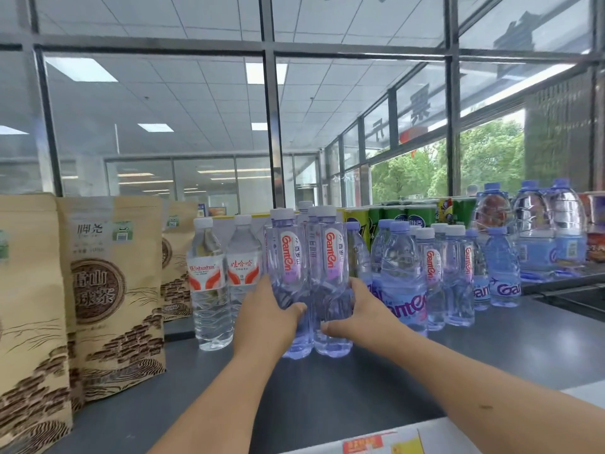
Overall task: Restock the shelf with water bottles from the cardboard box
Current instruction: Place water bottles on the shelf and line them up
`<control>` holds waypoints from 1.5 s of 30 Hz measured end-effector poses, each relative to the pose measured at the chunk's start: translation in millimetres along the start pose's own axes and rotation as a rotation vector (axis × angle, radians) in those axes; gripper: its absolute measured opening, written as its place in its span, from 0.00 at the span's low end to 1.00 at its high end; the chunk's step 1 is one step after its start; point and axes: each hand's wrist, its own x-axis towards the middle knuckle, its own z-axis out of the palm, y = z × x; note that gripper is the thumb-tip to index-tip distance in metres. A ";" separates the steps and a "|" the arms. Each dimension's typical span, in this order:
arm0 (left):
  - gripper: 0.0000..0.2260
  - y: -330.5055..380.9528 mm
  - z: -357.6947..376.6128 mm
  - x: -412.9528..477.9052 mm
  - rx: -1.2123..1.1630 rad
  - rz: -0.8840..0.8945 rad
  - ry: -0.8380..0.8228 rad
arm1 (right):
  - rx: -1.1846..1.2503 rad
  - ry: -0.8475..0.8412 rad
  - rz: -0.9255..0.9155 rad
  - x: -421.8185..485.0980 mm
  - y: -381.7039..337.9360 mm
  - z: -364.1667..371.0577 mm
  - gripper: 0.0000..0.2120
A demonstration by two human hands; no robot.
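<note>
The left Ganten bottle [288, 273] and the right Ganten bottle [331, 270] stand upright and touch each other on the grey shelf [327, 388]. The left hand [265, 311] holds the left one, and the right hand [358, 311] holds the right one. The fingers [265, 286] curl around the outer sides, with the thumbs in front. Wahaha bottles [209, 283] stand just to the left.

Left Ganten bottle [289, 273] and right Ganten bottle [329, 273]: clear lilac-tinted plastic, pale caps fitted, red-lettered labels facing forward. Both stand upright on the dark grey shelf [327, 391], side by side and touching. The left hand [268, 311] grips the left bottle low on its body; the right hand [357, 311] grips the right likewise.
</note>
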 end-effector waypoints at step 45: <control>0.14 26.6 79.5 -397.8 -0.026 -0.100 -0.118 | -0.295 -0.047 -0.055 -385.2 86.8 -37.0 0.15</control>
